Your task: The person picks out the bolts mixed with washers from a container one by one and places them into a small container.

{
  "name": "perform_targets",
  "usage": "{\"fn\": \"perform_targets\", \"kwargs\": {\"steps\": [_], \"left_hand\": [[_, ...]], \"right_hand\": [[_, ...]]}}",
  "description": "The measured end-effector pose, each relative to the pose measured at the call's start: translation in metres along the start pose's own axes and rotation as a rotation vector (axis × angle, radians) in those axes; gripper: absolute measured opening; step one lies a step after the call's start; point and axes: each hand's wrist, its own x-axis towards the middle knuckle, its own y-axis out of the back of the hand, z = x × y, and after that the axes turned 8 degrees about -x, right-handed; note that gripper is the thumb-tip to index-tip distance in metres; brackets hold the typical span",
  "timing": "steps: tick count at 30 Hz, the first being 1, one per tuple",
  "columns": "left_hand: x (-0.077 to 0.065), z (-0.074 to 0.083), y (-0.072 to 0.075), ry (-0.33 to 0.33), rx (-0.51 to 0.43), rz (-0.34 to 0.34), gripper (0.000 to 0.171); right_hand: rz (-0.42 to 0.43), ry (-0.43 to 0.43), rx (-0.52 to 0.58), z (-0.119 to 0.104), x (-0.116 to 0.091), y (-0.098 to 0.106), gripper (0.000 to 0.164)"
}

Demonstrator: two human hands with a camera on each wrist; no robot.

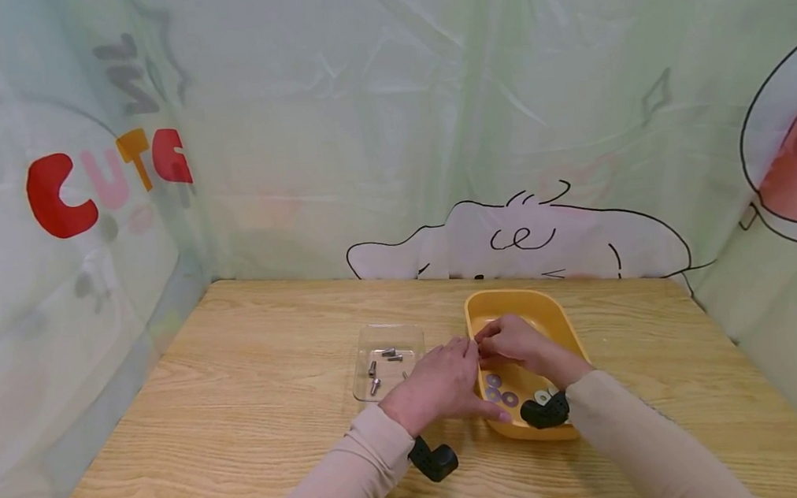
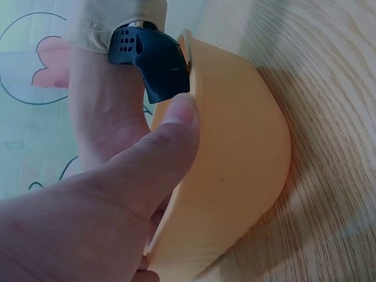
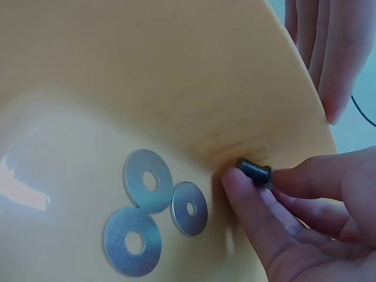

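Between its thumb and forefinger, my right hand (image 3: 317, 217) pinches a short dark metal screw (image 3: 254, 171), the threaded end pointing out. That hand (image 1: 517, 345) is inside the yellow plastic bin (image 1: 517, 298), close to its left wall. Flat metal washers (image 3: 148, 181) lie on the bin's floor beside the fingers. My left hand (image 1: 439, 384) rests along the bin's left rim. In the left wrist view its thumb (image 2: 158, 141) lies extended with the tip on the rim. In the right wrist view its straight fingers (image 3: 329, 53) show at the wall's upper edge.
Left of the bin, a clear plastic tray (image 1: 385, 327) holds several screws (image 1: 375, 385), partly hidden by the left hand. More washers (image 1: 542, 396) lie near the bin's front right. Everything stands on a wood-grain table (image 1: 240, 389) with a printed curtain (image 1: 331, 128) behind.
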Motion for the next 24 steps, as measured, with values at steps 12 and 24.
{"fn": "perform_targets", "kwargs": {"steps": [12,24], "left_hand": [[0.001,0.000,0.001,0.000,-0.035,-0.002,0.102],[0.001,-0.003,-0.002,0.005,-0.109,-0.006,0.106]], "right_hand": [[-0.022,-0.008,0.055,0.002,-0.002,0.001,0.029],[-0.049,0.057,0.166,0.003,-0.008,0.011,0.030]]}}
